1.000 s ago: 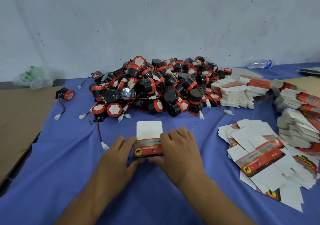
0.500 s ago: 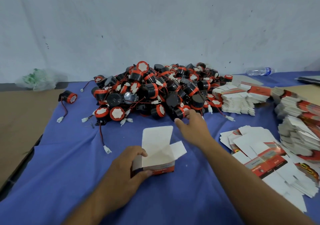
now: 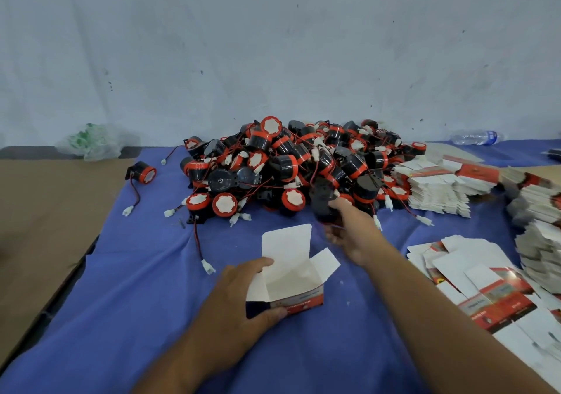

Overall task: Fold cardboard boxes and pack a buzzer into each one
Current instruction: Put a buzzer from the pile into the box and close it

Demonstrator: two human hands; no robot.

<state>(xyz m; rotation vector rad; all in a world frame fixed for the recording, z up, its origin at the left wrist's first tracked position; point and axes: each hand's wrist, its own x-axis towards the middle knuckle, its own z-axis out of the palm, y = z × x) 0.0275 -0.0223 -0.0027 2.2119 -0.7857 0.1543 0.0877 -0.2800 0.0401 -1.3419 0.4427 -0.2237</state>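
Observation:
A small white cardboard box [image 3: 293, 284] with a red printed front stands open on the blue cloth, its lid flap upright and a side flap spread to the right. My left hand [image 3: 239, 308] grips its left side, thumb on the front and fingers over the rim. Just beyond the box, my right hand [image 3: 349, 229] holds a black buzzer [image 3: 321, 202] at the front edge of the buzzer pile [image 3: 288, 169], a heap of black and red buzzers with red wires and white plugs.
Stacks of flat box blanks [image 3: 437, 187] lie right of the pile, and more are spread at the right [image 3: 491, 290]. One buzzer [image 3: 142, 173] sits alone at the left cloth edge. A plastic bag [image 3: 91, 143] and a water bottle [image 3: 475, 137] lie by the wall.
The box went from flat under both hands to standing open in my left hand. My right hand reached to the pile and now has a black buzzer, drawn slightly back.

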